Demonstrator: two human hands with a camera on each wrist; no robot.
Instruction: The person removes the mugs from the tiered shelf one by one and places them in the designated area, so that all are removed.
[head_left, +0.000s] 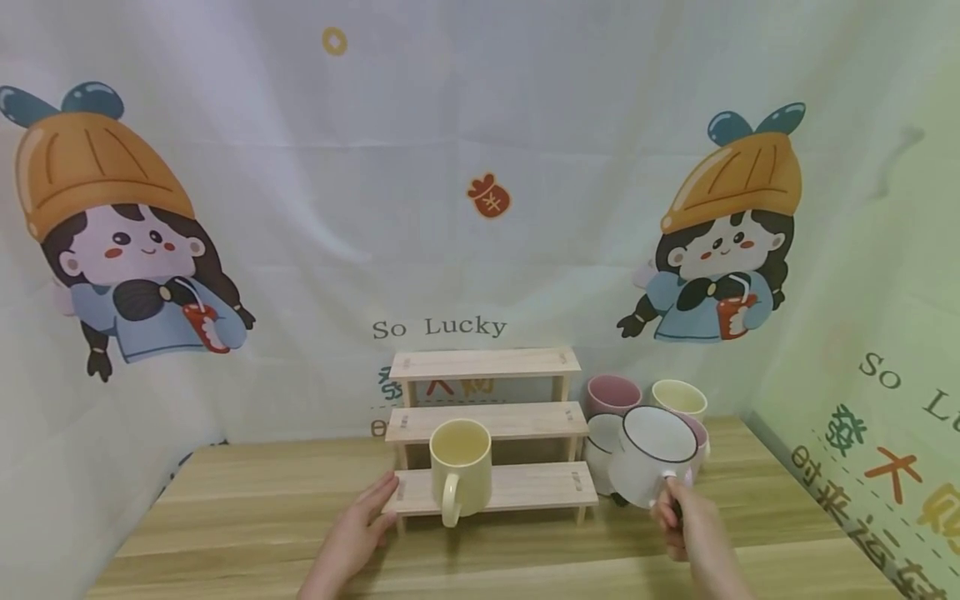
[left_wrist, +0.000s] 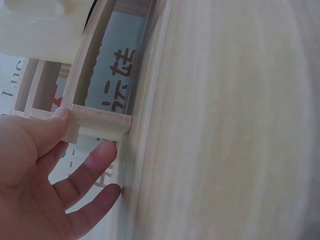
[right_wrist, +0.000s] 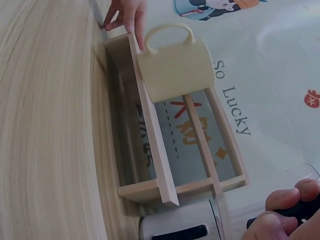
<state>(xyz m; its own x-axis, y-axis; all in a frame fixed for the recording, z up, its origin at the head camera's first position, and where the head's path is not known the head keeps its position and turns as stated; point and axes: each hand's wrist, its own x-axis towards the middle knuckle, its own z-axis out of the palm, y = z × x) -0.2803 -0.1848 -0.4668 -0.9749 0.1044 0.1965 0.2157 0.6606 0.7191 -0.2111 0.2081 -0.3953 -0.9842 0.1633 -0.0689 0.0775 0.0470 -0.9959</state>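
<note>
A three-step wooden shelf (head_left: 525, 487) stands on the table, with a pale yellow mug (head_left: 472, 467) upright on its lowest step, handle toward me. My left hand (head_left: 356, 529) touches the left end of that step, thumb at the board's corner (left_wrist: 75, 112) and the other fingers loosely extended. My right hand (head_left: 693, 517) grips the dark handle of a white mug (head_left: 648, 467) with a black rim. This mug is raised above the table, right of the shelf, its opening showing to the head camera. In the right wrist view, the gripping fingers (right_wrist: 285, 200) are partly cut off.
Right of the shelf stand more mugs: a pink one (head_left: 613, 392), a pale yellow one (head_left: 678, 398), another pink one (head_left: 703, 442) partly hidden, and a white one (right_wrist: 185, 220) with a black handle close to the shelf. A printed cloth (head_left: 300, 208) hangs behind.
</note>
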